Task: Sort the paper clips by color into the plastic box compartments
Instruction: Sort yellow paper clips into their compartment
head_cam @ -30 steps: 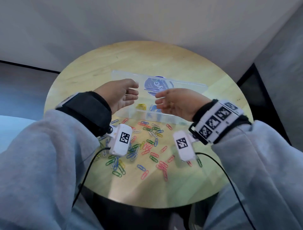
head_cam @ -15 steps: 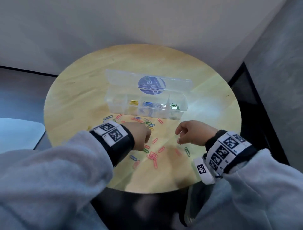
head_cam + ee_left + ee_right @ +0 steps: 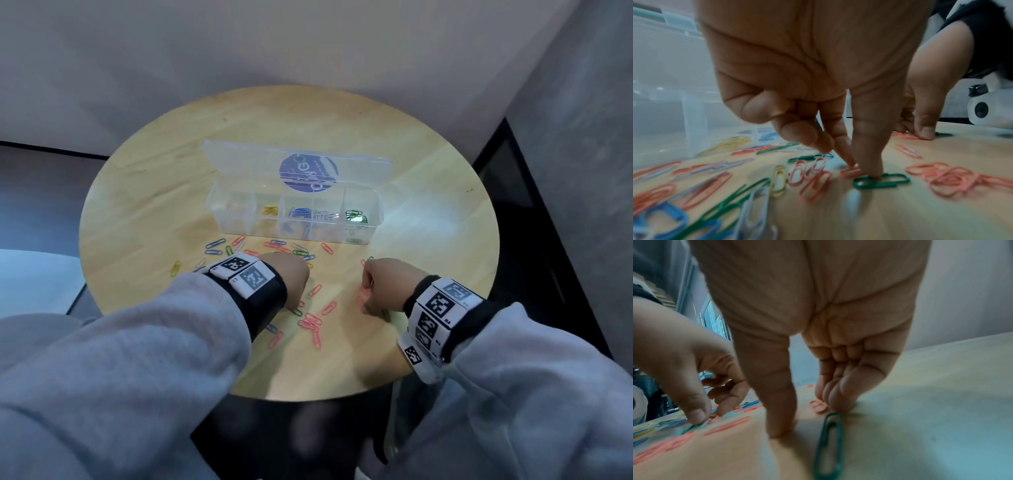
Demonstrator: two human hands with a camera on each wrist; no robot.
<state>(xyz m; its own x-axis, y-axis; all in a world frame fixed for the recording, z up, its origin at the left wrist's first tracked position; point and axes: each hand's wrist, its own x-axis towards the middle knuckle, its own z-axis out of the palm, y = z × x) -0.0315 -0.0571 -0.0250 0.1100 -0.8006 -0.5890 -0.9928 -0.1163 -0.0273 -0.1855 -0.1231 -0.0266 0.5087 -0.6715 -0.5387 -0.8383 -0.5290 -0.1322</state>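
The clear plastic box (image 3: 294, 234) stands open at mid-table, with yellow clips (image 3: 269, 209), blue clips (image 3: 299, 212), pale clips (image 3: 323, 215) and green clips (image 3: 356, 217) in separate compartments. Loose clips of mixed colours (image 3: 274, 246) lie in front of it. My left hand (image 3: 863, 172) points down with its thumb tip pressing a green clip (image 3: 879, 180) and its index tip at a pink clip (image 3: 851, 172); the other fingers are curled. My right hand (image 3: 809, 418) stands on the table with straight fingers and thumb, holding nothing. Another green clip (image 3: 830, 443) lies between them.
The round wooden table (image 3: 428, 240) ends just behind my wrists. A cluster of pink clips (image 3: 311, 325) lies between the hands, and a single yellow clip (image 3: 175, 268) sits far left. The box lid (image 3: 298, 168) leans back behind the compartments.
Both hands left the box, came toward me and dropped onto the loose clips. The left thumb now presses a green clip.
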